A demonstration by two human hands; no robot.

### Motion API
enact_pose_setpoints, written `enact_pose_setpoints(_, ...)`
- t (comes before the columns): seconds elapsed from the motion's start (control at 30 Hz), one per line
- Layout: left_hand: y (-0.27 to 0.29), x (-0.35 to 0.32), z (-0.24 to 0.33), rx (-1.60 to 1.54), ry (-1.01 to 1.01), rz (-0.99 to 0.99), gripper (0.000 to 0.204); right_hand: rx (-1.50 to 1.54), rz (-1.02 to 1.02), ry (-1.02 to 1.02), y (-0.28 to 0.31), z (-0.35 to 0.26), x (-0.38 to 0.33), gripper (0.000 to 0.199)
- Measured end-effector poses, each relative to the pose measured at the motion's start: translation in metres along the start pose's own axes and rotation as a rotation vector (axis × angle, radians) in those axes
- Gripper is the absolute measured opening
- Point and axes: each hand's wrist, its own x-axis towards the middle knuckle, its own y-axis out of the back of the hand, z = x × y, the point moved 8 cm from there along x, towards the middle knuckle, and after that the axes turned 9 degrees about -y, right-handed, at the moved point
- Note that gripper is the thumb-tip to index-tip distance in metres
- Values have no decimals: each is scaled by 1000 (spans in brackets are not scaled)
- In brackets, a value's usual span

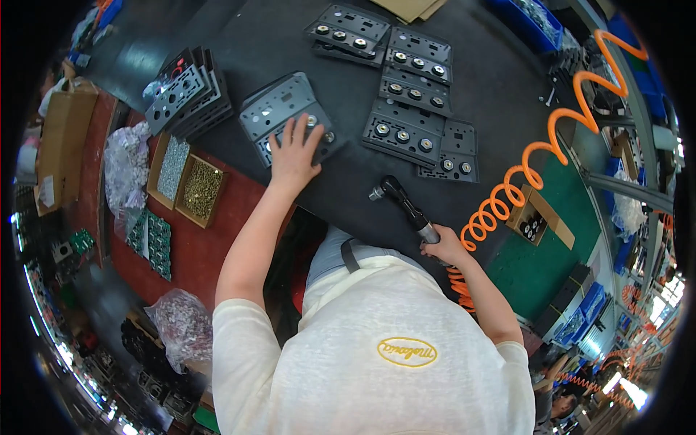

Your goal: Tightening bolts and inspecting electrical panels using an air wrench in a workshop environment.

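My left hand [293, 156] lies with spread fingers over a dark grey metal panel [279, 105], which has punched holes and silver round fittings along its near edge. The hand covers part of that edge. Another panel edge shows just under this one. In my right hand [447, 248] is a black air ratchet wrench [403, 201], gripped by its silver handle end. Its head, with a silver socket [375, 193], points away and to the left, apart from the panels. The orange coiled air hose [500, 194] runs up to the right from near the right hand.
Beyond, several overlapping panels [411, 90] with round fittings lie on the dark table. Leaning panels [190, 98] stand at left, above boxes of silver screws [172, 168] and brass-coloured fasteners [201, 190]. A cardboard box [533, 217] of round parts sits on green matting at right.
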Motion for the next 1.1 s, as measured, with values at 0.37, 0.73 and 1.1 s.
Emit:
enact_pose_setpoints(0.37, 22, 39, 11, 78, 42, 166, 76, -271, 127, 83, 12, -14, -26, 36)
enact_pose_setpoints(0.73, -114, 62, 201, -1594, 559, -98, 33, 78, 393, -56, 54, 102, -105, 38)
enact_pose_setpoints(1.1, -106, -15, 217, -1607, 670, -655, 37, 501, 493, -30, 83, 144, -161, 22)
